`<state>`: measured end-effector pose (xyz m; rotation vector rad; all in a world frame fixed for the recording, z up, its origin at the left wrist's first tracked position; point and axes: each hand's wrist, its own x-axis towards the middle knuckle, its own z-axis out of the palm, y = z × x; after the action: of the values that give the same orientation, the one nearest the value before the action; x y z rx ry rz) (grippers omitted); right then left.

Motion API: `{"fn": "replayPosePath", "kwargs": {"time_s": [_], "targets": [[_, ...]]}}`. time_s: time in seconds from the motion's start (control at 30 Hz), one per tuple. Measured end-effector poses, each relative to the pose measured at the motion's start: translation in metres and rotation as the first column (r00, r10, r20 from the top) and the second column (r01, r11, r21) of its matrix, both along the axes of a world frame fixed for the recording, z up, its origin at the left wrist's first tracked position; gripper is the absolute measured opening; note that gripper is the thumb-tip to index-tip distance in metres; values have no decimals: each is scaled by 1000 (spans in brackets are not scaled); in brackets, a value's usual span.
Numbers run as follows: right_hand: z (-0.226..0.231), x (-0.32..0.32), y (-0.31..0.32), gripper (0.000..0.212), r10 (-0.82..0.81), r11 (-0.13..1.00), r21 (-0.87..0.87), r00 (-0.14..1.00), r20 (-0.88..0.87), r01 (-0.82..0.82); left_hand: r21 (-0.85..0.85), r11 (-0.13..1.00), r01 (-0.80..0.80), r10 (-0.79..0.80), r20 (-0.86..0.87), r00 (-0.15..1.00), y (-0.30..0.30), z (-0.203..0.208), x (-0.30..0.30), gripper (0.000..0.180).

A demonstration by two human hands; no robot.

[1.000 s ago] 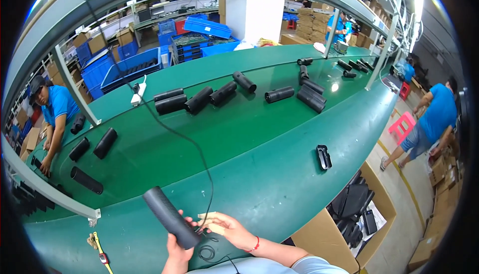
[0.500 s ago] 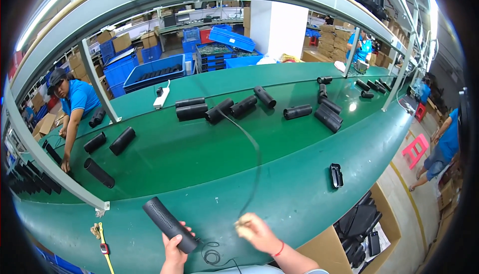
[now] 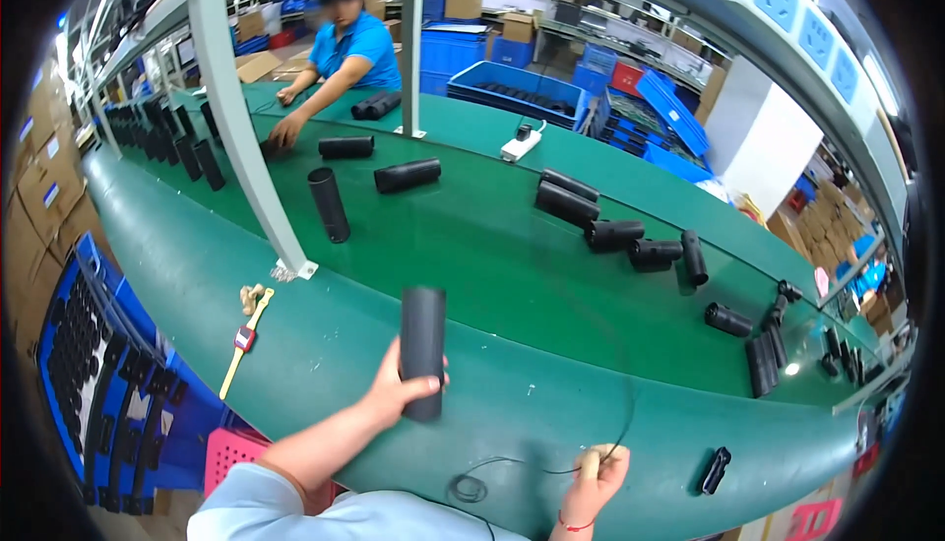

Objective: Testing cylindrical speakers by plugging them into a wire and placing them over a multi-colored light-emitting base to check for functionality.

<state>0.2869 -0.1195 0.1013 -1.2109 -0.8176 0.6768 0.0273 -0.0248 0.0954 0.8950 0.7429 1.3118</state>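
Note:
My left hand (image 3: 402, 383) grips a black cylindrical housing (image 3: 423, 329) near its lower end. The tube points away from me, above the near green bench, and its smooth side shows. My right hand (image 3: 597, 479), with a red string on the wrist and light covers on the fingertips, is closed on a thin black cable (image 3: 628, 413) beside the bench's near edge. A thin cable coil (image 3: 468, 488) lies left of that hand, with a strand running toward its fingers. Whether both cable lengths are one piece, I cannot tell.
Several black tubes (image 3: 328, 204) lie on the green belt (image 3: 472, 265). A yellow-strapped watch (image 3: 245, 337) lies left, a black shell part (image 3: 715, 470) right. A metal post (image 3: 246, 137) rises from the bench. Across the belt a co-worker (image 3: 354, 54) reaches toward tubes.
The view has turned left. My left hand has moved the tube farther over the bench and rolled it, so the perforated side no longer shows. My right hand now sits farther from the tube.

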Motion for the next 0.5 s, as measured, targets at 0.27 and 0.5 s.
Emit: {"fn": "replayPosePath", "kwargs": {"time_s": [0.27,0.5], "targets": [[-14,31,20,13,189,963,-165,970,-155,-214,288,881,-374,460,-345,818,141,15,-23,45],[-31,40,17,14,261,951,-145,960,-106,-274,387,773,-503,627,-589,510,206,-31,-24,52]]}}
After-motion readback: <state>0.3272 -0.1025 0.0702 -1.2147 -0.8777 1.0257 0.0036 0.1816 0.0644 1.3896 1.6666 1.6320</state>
